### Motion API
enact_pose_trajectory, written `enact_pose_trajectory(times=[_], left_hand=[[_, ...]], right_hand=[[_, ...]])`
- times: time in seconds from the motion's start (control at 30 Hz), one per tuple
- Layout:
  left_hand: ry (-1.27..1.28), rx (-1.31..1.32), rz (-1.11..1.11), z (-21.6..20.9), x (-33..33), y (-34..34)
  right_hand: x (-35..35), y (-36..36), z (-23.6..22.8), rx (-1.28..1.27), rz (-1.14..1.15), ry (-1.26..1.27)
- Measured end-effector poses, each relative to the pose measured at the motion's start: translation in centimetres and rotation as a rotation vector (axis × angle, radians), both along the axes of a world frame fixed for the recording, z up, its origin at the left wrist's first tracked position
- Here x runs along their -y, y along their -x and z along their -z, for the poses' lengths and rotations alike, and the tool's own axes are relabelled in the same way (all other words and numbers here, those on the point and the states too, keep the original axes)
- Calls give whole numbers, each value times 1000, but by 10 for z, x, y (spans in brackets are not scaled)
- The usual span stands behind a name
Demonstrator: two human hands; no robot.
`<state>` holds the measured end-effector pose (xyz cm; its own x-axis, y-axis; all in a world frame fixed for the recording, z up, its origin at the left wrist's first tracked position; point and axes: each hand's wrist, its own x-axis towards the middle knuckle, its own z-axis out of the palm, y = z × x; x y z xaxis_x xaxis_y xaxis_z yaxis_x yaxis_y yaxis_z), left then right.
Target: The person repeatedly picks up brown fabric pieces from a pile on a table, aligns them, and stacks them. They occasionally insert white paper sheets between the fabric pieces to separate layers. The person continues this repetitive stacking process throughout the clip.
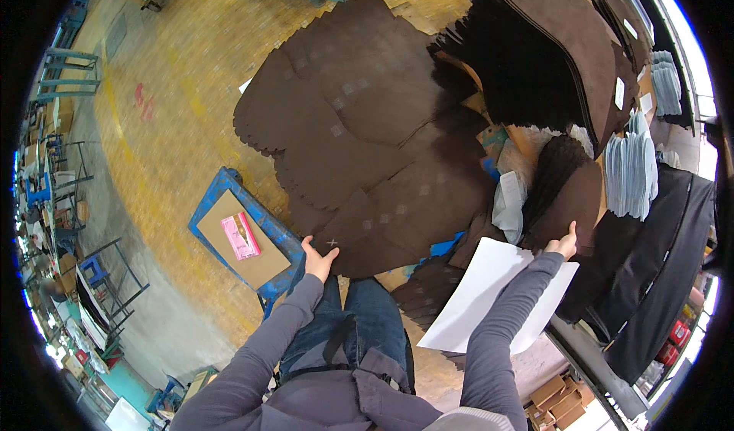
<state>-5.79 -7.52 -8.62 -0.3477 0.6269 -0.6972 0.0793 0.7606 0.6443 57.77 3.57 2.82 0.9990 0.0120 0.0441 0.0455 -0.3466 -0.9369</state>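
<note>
Workshop floor [191, 71], yellowish, around brown sheets [359, 148]

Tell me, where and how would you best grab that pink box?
Probably from above, pinching the middle of its two long sides: the pink box lies flat, it's narrower that way, and bare board shows beside both. The left hand is nearer.

The left fingers [309, 246] seem to touch the overlapping brown sheets [359, 163].
</note>
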Motion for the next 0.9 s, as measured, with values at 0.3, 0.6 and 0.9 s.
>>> enact_pose_trajectory(times=[0.3, 0.6, 0.9], left_hand=[[-28, -359, 186, -41, -15, -3], [22, -233, 47, -11, -20, 7], [191, 137, -147, -30, -47, -34]], right_hand=[[-79, 270, 5, 116, -1116, 364], [-78, 306, 39, 256, -1322, 566], [-36, 327, -14, -314, -1823, 592]])
